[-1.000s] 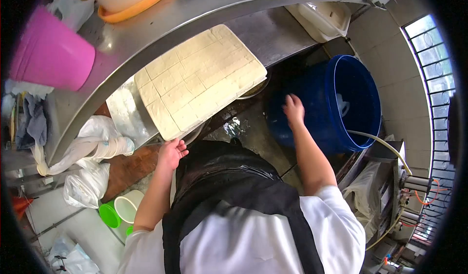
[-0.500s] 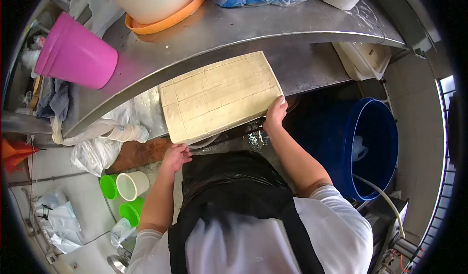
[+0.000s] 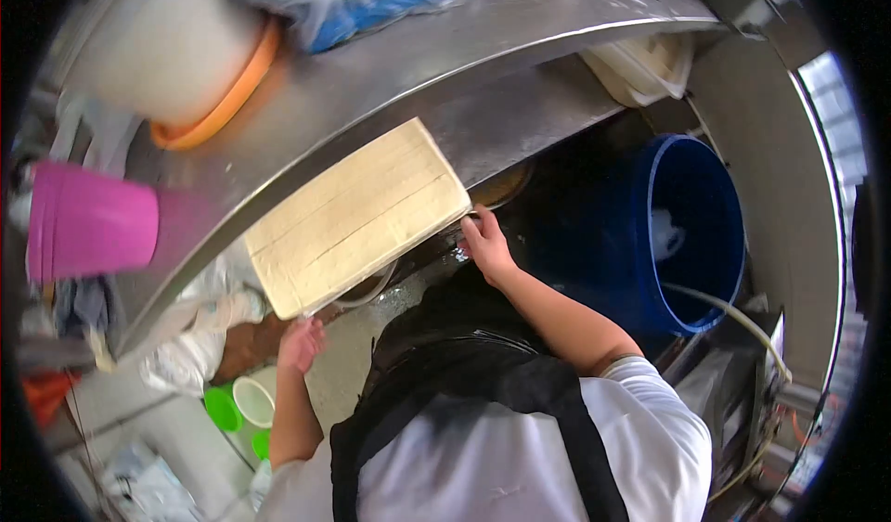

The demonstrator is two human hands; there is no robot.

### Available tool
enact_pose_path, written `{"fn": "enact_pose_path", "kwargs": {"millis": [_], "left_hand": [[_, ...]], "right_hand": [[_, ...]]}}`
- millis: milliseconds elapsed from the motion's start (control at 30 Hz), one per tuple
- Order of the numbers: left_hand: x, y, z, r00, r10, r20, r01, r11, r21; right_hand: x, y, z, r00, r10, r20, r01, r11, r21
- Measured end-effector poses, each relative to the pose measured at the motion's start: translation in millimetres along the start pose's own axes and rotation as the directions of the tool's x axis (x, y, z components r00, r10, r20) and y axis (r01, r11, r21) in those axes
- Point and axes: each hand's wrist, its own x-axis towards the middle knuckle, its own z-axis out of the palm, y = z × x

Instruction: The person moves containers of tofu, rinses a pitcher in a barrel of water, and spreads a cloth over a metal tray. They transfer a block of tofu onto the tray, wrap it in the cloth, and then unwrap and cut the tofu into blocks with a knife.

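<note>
A pale cream slab of tofu [image 3: 357, 220], scored with cut lines, lies on the lower steel surface partly beneath the raised shelf. My left hand [image 3: 302, 344] is at its near left corner, fingers curled against the edge there. At the near right corner, my right hand [image 3: 487, 246] grips the edge, with the thumb at the side and the other fingers partly hidden. A thin pale rim shows along the slab's near side between both hands.
On the raised steel shelf [image 3: 390, 77] stand a pink bucket [image 3: 97, 220], a white tub with an orange rim [image 3: 227, 104] and a plastic bag with blue contents [image 3: 390, 7]. A blue barrel [image 3: 640, 244] with a hose stands right. Green buckets [image 3: 223, 409] sit on the floor left.
The view has tilted, so the shelf, buckets and barrel appear shifted and turned. The slab sits further left and more slanted in view, with both hands still at its near corners.
</note>
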Motion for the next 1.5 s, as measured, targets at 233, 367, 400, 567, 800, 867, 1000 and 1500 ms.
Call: {"fn": "enact_pose_path", "kwargs": {"millis": [233, 367, 400, 567, 800, 867, 1000, 1500], "left_hand": [[68, -69, 57, 0.934, -0.351, 0.058, 0.304, 0.872, 0.383], [81, -64, 152, 0.921, -0.350, 0.173, 0.168, 0.755, 0.634], [81, -55, 181, 0.920, -0.340, 0.197, 0.101, 0.690, 0.717], [74, -2, 295, 0.897, -0.326, 0.298, -0.069, 0.562, 0.824], [73, 5, 419, 0.843, -0.086, 0.531, -0.441, 0.455, 0.774], [86, -13, 441, 0.639, 0.124, 0.759, -0.762, 0.241, 0.601], [54, -9, 499, 0.906, -0.092, 0.413, -0.298, 0.554, 0.777], [16, -42, 514, 0.965, -0.058, 0.257, -0.214, 0.398, 0.892]], "right_hand": [[-55, 31, -141, 0.984, 0.149, -0.093, -0.172, 0.926, -0.335], [-75, 12, -163, 0.979, 0.008, -0.205, -0.068, 0.955, -0.287], [-72, 4, -165, 0.973, -0.077, -0.218, 0.004, 0.948, -0.318], [-49, -86, -213, 0.761, -0.537, -0.364, 0.356, 0.815, -0.456], [61, -99, -463, 0.488, -0.625, -0.609, -0.062, 0.671, -0.738], [83, -84, -529, 0.522, -0.355, -0.776, -0.301, 0.775, -0.557], [127, 16, -653, 0.336, 0.138, -0.932, -0.629, 0.769, -0.113], [203, 116, -596, 0.518, 0.089, -0.851, -0.196, 0.980, -0.017]]}}
